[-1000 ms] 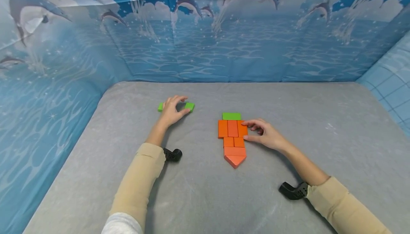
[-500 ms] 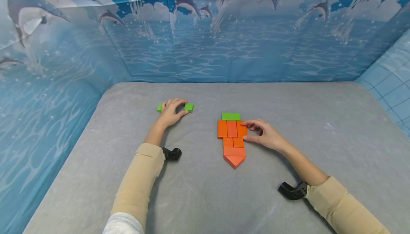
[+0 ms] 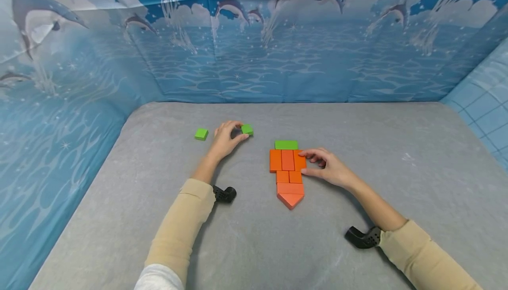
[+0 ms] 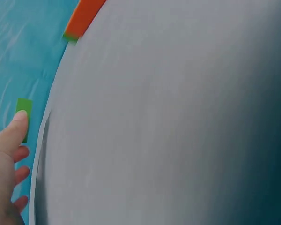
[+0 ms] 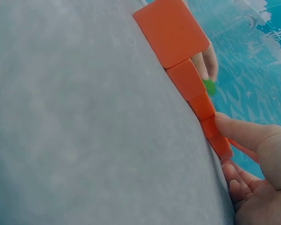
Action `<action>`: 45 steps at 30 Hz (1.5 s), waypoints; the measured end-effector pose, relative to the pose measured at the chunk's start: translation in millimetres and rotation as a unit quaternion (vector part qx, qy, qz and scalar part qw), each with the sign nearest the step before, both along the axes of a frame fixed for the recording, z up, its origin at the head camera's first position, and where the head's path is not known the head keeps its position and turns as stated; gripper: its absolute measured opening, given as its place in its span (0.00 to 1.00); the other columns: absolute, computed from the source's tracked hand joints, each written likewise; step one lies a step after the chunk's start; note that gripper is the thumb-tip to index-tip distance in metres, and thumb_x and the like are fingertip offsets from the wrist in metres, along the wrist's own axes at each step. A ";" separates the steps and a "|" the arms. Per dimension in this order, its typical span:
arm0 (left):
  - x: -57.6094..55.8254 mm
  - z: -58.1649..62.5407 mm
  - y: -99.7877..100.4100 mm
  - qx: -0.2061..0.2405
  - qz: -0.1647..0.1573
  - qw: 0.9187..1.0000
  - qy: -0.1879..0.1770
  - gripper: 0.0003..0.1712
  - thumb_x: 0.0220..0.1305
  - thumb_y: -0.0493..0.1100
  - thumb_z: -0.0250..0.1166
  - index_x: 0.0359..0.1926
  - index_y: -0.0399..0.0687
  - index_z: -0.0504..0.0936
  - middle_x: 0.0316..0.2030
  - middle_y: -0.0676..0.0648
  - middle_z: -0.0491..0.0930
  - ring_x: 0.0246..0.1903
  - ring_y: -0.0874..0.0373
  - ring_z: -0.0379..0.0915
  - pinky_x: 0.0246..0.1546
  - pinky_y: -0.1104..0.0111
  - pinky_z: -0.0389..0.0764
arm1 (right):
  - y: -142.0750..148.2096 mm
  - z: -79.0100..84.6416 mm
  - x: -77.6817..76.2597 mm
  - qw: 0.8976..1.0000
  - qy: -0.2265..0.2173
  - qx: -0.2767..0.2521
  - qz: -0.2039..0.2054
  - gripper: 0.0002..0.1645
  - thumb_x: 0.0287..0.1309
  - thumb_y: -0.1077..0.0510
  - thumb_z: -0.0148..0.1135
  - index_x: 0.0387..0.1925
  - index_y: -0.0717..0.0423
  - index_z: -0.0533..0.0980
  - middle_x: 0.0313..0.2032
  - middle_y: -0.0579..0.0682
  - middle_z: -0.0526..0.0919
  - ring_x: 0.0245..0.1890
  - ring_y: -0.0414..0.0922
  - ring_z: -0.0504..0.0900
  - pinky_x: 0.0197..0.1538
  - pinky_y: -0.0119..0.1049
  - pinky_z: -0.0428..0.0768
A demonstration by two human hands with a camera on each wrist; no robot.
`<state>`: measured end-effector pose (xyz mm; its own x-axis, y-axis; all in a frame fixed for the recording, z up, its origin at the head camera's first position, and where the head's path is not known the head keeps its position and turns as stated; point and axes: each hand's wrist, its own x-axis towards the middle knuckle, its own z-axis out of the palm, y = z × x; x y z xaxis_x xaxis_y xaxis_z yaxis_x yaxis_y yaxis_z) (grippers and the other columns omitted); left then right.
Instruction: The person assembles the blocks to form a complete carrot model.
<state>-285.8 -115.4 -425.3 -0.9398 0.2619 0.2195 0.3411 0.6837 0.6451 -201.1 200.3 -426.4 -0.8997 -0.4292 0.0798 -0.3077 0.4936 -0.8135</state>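
In the head view, my left hand [image 3: 226,141] pinches a small green block [image 3: 247,129] between thumb and fingers; the left wrist view shows the thumb [image 4: 19,121] against this green block [image 4: 23,104]. My right hand [image 3: 331,166] holds the rightmost upright orange block [image 3: 300,161] by its ends, index finger at the far end and thumb at the near end. That block belongs to a flat figure of orange blocks [image 3: 288,160], with an orange triangular block [image 3: 291,199] at the near end and a green rectangular block [image 3: 286,145] at the far end.
Another small green block [image 3: 201,134] lies to the left of my left hand. Everything rests on a grey cloth surface [image 3: 246,237]. Blue dolphin-print curtain [image 3: 254,60] borders it at the back and sides.
My left hand has moved right with the green block pinched in it, away from the other small green block, now fully visible. My right hand has stayed at the orange block.
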 end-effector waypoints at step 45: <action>11.0 -9.7 64.0 -0.022 0.006 1.000 0.005 0.24 0.49 0.53 0.69 0.48 0.51 0.79 0.46 0.51 0.75 0.49 0.53 0.64 0.54 0.55 0.55 | -2.2 3.8 3.0 1.000 0.007 -0.012 0.000 0.26 0.50 0.62 0.67 0.53 0.61 0.73 0.49 0.57 0.73 0.44 0.48 0.68 0.43 0.39 0.67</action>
